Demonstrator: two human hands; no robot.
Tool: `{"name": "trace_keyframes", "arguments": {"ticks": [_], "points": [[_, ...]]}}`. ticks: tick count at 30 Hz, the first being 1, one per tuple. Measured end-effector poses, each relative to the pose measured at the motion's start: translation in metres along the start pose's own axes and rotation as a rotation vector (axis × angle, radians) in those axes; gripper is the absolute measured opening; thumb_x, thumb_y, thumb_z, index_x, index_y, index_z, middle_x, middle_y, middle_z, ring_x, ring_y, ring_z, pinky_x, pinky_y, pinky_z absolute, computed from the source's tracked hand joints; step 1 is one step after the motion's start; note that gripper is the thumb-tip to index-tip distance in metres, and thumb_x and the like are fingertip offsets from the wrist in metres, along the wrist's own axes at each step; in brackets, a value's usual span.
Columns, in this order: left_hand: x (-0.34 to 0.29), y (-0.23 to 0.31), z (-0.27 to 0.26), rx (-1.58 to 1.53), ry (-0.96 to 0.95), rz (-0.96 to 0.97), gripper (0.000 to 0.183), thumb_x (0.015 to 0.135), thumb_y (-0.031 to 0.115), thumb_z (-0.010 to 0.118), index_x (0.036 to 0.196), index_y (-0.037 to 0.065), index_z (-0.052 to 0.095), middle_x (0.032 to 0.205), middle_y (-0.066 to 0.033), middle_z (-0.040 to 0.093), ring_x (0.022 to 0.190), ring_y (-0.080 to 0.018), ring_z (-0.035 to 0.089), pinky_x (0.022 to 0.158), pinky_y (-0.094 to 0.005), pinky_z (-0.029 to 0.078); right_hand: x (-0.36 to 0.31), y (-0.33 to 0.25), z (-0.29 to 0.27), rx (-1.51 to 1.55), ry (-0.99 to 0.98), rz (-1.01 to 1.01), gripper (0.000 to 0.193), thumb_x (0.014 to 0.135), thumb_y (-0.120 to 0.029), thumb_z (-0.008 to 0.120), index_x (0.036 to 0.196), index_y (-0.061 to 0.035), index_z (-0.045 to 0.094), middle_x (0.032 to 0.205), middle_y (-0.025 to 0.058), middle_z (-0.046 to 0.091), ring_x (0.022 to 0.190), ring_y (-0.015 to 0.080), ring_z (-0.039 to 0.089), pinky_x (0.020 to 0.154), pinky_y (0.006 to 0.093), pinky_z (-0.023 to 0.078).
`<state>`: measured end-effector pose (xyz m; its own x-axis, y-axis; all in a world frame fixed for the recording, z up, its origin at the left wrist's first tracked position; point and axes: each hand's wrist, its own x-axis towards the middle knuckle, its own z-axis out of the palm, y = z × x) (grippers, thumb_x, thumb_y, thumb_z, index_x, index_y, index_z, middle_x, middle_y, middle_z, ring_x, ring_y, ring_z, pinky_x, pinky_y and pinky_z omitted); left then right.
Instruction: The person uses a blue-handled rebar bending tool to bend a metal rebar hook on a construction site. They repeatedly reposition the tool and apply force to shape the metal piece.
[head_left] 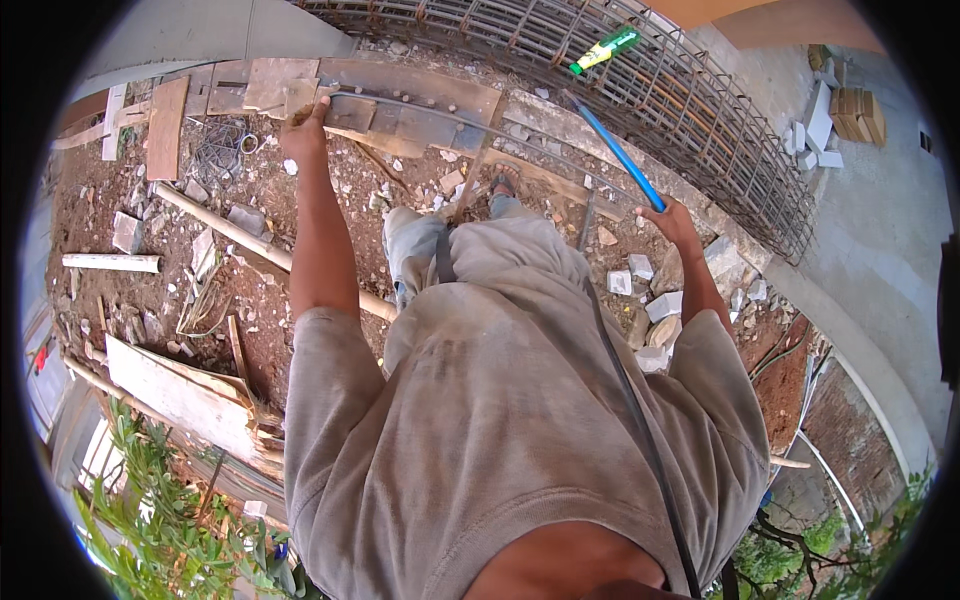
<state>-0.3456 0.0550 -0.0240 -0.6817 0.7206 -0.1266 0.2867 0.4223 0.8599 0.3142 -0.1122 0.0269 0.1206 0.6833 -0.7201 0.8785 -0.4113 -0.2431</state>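
Left hand [305, 125] grasps one rod [470, 121] crossing the right edge of the board [480, 100]; right hand [672, 222] grips one blue pipe [620, 152]. A narrow gap separates board from one rebar cage [690, 100].

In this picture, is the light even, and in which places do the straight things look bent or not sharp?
Head view: soft, diffuse daylight, no hard shadow near the left hand or right hand; head view: the rebar cage appears bowed toward the rim, where the picture goes black; head view: the blue pole looks fairly straight, without obvious blur.
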Motion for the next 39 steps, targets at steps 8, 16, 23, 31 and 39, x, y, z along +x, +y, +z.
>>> {"name": "trace_keyframes", "arguments": {"ticks": [8,16,23,31,39], "points": [[0.008,-0.011,0.003,-0.080,0.012,-0.123,0.044,0.065,0.027,0.095,0.082,-0.002,0.067,0.076,-0.0061,0.068,0.067,-0.0140,0.060,0.066,-0.0273,0.050,-0.030,-0.026,-0.032,0.041,0.350,-0.056,0.055,0.077,-0.053,0.078,0.088,-0.0006,0.067,0.073,0.0148,0.063,0.066,0.0271,0.059,0.068,0.0386,0.047],[0.007,-0.002,0.003,-0.227,-0.042,-0.216,0.054,0.065,0.017,0.095,0.096,-0.002,0.055,0.079,-0.0095,0.064,0.068,-0.0155,0.062,0.051,-0.0264,0.050,0.018,-0.128,-0.070,-0.059,0.087,-0.234,0.048,0.078,-0.053,0.077,0.087,-0.0054,0.070,0.069,0.0095,0.061,0.068,0.0255,0.062,0.067,0.0383,0.048],[0.003,0.003,0.005,-0.263,-0.033,-0.314,0.072,0.066,0.011,0.093,0.113,-0.006,0.041,0.103,-0.0200,0.062,0.081,-0.0272,0.070,0.057,-0.0352,0.061,0.069,-0.202,-0.116,-0.331,0.185,-0.590,0.053,0.074,-0.063,0.076,0.090,-0.0123,0.073,0.072,0.0096,0.066,0.073,0.0279,0.067,0.068,0.0418,0.050],[0.000,-0.001,0.002,-0.268,-0.012,-0.282,0.069,0.066,0.012,0.093,0.110,-0.010,0.045,0.099,-0.0220,0.063,0.079,-0.0260,0.070,0.059,-0.0332,0.062,0.138,-0.272,-0.132,-0.427,0.249,-1.096,0.056,0.067,-0.064,0.079,0.077,-0.0091,0.072,0.061,0.0051,0.060,0.059,0.0269,0.061,0.057,0.0403,0.048],[-0.003,0.004,0.004,-0.204,0.067,-0.299,0.055,0.068,0.008,0.092,0.102,-0.005,0.051,0.096,-0.0163,0.066,0.080,-0.0252,0.071,0.063,-0.0355,0.063,0.172,-0.311,-0.150,-0.721,0.113,-1.175,0.065,0.070,-0.073,0.071,0.069,-0.0083,0.065,0.061,0.0064,0.059,0.061,0.0294,0.061,0.056,0.0423,0.047]]}}
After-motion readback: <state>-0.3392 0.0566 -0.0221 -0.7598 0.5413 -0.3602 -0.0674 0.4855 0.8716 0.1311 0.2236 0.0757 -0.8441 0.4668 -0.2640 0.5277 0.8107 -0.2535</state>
